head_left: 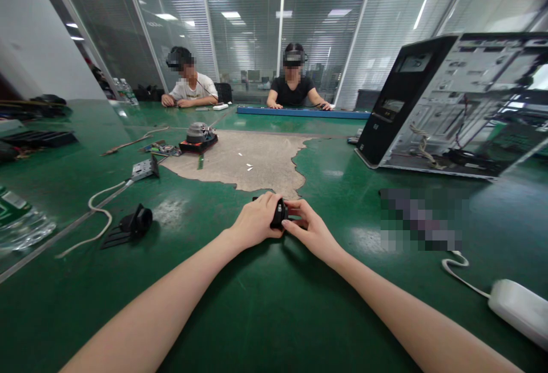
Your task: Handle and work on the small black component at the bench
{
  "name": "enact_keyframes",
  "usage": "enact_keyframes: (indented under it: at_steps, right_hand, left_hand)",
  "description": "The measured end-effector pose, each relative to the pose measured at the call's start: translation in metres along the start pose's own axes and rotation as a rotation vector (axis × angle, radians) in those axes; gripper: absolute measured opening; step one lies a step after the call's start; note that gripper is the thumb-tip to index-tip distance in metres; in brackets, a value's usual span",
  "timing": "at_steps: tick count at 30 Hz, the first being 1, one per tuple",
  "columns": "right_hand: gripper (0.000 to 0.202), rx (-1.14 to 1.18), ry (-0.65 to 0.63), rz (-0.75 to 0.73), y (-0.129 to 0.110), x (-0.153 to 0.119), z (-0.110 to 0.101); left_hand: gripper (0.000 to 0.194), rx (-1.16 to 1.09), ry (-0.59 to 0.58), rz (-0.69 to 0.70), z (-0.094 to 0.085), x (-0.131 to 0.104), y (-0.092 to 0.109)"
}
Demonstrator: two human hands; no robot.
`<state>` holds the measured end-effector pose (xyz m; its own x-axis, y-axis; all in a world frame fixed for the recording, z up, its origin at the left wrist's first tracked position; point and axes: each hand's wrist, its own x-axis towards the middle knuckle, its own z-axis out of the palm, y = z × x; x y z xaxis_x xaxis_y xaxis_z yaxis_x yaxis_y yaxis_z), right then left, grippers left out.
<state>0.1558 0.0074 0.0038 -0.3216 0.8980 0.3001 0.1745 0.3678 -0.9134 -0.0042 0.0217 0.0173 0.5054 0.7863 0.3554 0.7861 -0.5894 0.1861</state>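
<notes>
A small black object (278, 213) is between my two hands at the middle of the green table (240, 316), just below the torn edge of the bare brown patch. My left hand (258, 220) is wrapped over its left side, with the fingers curled round it. From the right, my right hand (311, 229) holds the same object between thumb and fingers. Most of the object is hidden by the fingers, so its full shape cannot be made out.
An open computer case (411, 104) stands at the right, near a white power adapter (520, 310). On the left are a black part (139, 221), a metal box (144, 168) with a cable, and a bottle (21, 221). Two people sit across the table behind a blue bar (303, 112).
</notes>
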Motion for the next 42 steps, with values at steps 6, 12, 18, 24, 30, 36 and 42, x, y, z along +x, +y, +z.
enact_keyframes:
  at_steps: [6, 12, 18, 24, 30, 36, 42]
  right_hand:
    - [0.021, -0.003, 0.028, -0.058, -0.0014, -0.0015, 0.0001]
    - [0.031, 0.021, 0.022, -0.004, 0.0017, 0.0000, 0.0003]
    - [0.026, 0.006, 0.016, -0.020, 0.0009, -0.0004, 0.0002]
    - [0.020, -0.014, 0.038, -0.057, -0.0028, -0.0015, 0.0002]
    - [0.032, 0.017, 0.035, 0.004, 0.0022, 0.0000, 0.0004]
    - [0.025, -0.002, 0.029, -0.035, 0.0015, -0.0004, 0.0002]
    - [0.020, -0.019, 0.045, -0.049, -0.0005, -0.0008, 0.0000]
  left_hand:
    - [0.063, -0.021, 0.004, -0.002, -0.0013, -0.0003, 0.0007]
    - [0.062, -0.027, 0.000, -0.016, -0.0015, 0.0004, 0.0020]
    - [0.065, -0.037, -0.010, -0.020, -0.0015, 0.0003, 0.0014]
    - [0.064, -0.019, 0.012, 0.001, -0.0004, 0.0000, 0.0001]
    - [0.063, -0.016, -0.007, -0.021, -0.0019, 0.0004, 0.0020]
    - [0.064, -0.003, -0.011, -0.011, -0.0017, 0.0002, 0.0015]
    - [0.061, -0.007, 0.007, 0.000, -0.0012, 0.0002, 0.0005]
